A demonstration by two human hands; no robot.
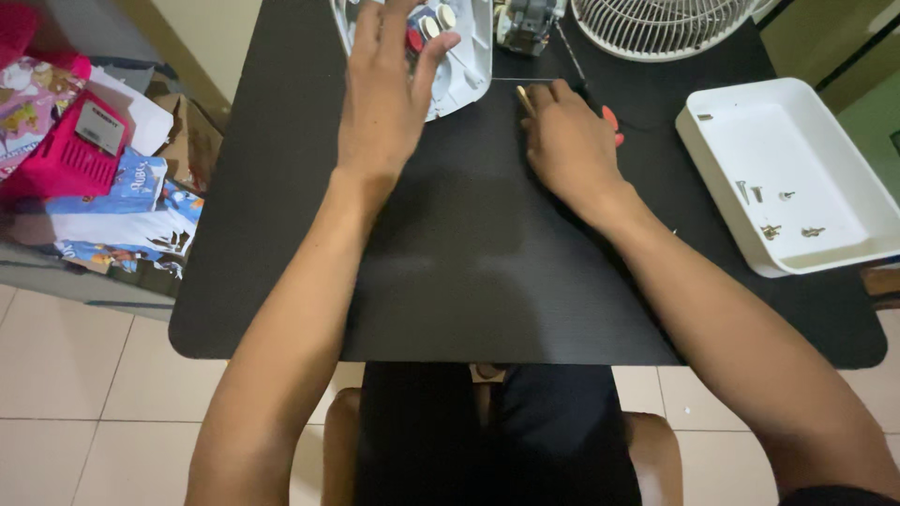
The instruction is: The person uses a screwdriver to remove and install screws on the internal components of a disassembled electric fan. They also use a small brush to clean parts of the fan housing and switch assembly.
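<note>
Spanning beige tiles (black table (281,281))

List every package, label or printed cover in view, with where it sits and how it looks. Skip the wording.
Pink case: left pile beside the table, rectangular, ribbed, bright pink.
Grey label: on the pink case, small tilted rectangle.
Blue packet: right of the pink case, flat, blue and white.
Printed cover: far left, pink cartoon pattern.
Cardboard box: by the table's left edge, brown, open.
No screens or signs.
</note>
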